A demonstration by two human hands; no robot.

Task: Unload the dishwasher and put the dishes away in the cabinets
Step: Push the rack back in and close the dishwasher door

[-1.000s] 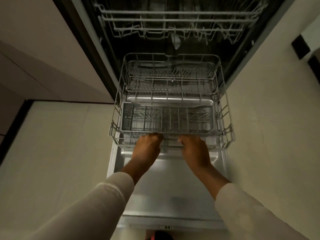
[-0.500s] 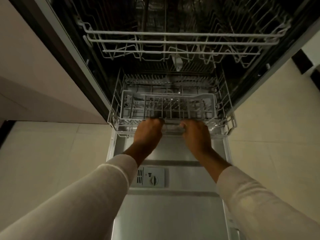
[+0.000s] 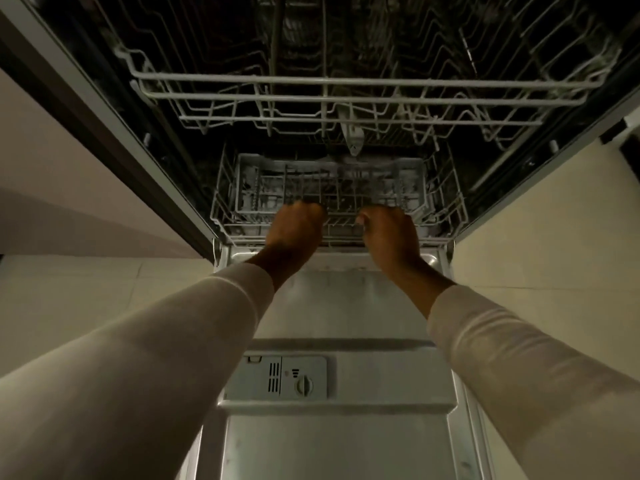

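Note:
The dishwasher stands open with its door (image 3: 346, 445) folded down flat in front of me. The lower wire rack (image 3: 446, 206) sits almost fully inside the tub, and a grey cutlery basket (image 3: 247, 183) lies across its front. No dishes show in either rack. My left hand (image 3: 294, 230) grips the rack's front rail left of centre. My right hand (image 3: 389, 233) grips the same rail right of centre. Both sets of fingertips are hidden behind the rail. The upper rack (image 3: 346, 98) hangs pushed in above.
A detergent dispenser (image 3: 277, 375) sits on the door's inner face. Pale floor tiles (image 3: 86, 299) lie on both sides of the door. A cabinet front (image 3: 45, 161) rises at the left, beside the dishwasher's dark frame.
Both hands have pushed the lower rack back along the door into the tub. It stood fully pulled out before. My view has tilted up toward the tub.

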